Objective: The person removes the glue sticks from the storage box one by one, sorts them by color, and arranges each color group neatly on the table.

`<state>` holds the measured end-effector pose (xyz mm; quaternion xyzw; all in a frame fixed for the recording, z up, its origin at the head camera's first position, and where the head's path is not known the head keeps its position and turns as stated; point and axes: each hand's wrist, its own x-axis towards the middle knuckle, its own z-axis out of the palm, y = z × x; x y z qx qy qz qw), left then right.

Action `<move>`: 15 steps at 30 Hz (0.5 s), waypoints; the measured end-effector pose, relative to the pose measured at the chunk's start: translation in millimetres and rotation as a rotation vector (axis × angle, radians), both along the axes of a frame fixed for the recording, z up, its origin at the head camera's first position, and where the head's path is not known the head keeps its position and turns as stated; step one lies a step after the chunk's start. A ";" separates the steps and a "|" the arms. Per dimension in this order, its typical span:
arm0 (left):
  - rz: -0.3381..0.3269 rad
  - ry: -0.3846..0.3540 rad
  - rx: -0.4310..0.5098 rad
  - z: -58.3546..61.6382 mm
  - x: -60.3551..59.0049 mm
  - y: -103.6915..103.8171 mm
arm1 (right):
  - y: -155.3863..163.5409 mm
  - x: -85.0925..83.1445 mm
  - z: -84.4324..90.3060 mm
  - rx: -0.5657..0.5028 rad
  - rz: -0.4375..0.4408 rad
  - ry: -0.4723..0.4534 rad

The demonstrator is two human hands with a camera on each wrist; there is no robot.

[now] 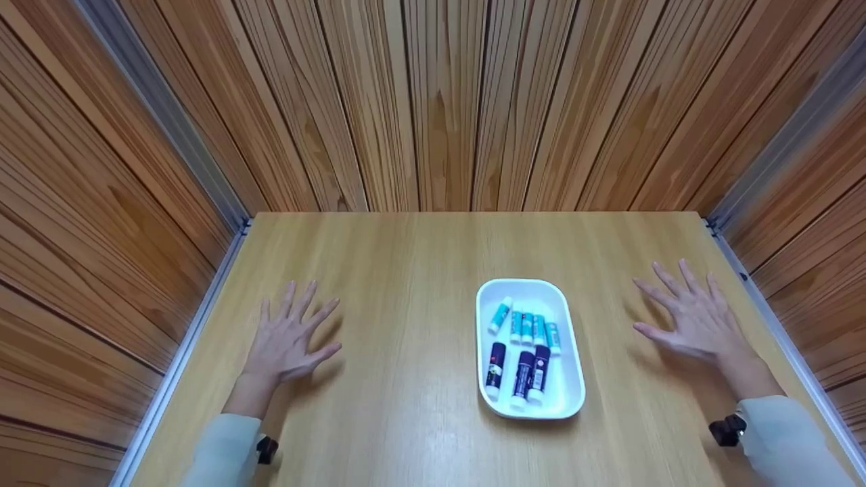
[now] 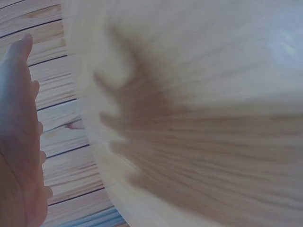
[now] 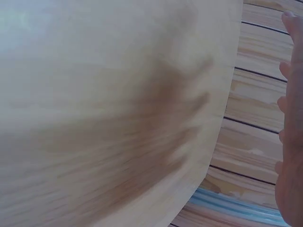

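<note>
Fingers (image 1: 306, 302): both hands are spreading flat & straight, gripping nothing.
L hand (image 1: 287, 341): hovering over/at table (image 1: 406, 270), well left of tray.
R hand (image 1: 690, 318): same pose, near tray's right side, not touching.
Tray (image 1: 565, 318): white, sitting center-right on table; probably light, rigid, smooth plastic; best taken at the rim by its long sides.
Sticks (image 1: 524, 352): teal and dark tubes lying loose inside; likely rolling if tilted.

Left hand (image 1: 287, 341) and right hand (image 1: 690, 318), palms down, fingers (image 1: 308, 301) spread, well apart.
</note>
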<state>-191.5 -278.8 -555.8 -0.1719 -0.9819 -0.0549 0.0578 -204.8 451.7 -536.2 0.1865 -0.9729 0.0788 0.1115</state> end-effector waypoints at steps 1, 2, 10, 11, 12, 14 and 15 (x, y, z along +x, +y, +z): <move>-0.003 0.000 -0.004 1.1 -1.7 2.6 | -2.2 -0.4 0.7 -0.009 0.003 -0.001; -0.006 0.000 -0.003 2.4 -3.4 5.5 | -4.6 -0.7 1.4 -0.019 0.007 -0.004; -0.044 -0.004 -0.001 9.7 -16.0 35.5 | -27.3 -2.4 4.0 -0.073 0.039 0.003; -0.052 -0.002 -0.003 10.2 -17.3 39.3 | -30.8 -2.7 4.4 -0.078 0.042 0.002; -0.061 0.000 -0.008 10.7 -18.4 42.9 | -34.5 -3.0 5.1 -0.083 0.045 0.000; -0.079 0.005 -0.019 11.1 -20.8 49.4 | -41.7 -3.2 6.9 -0.092 0.051 -0.008; -0.086 0.007 -0.020 11.2 -21.9 52.2 | -45.2 -3.2 8.1 -0.099 0.053 -0.014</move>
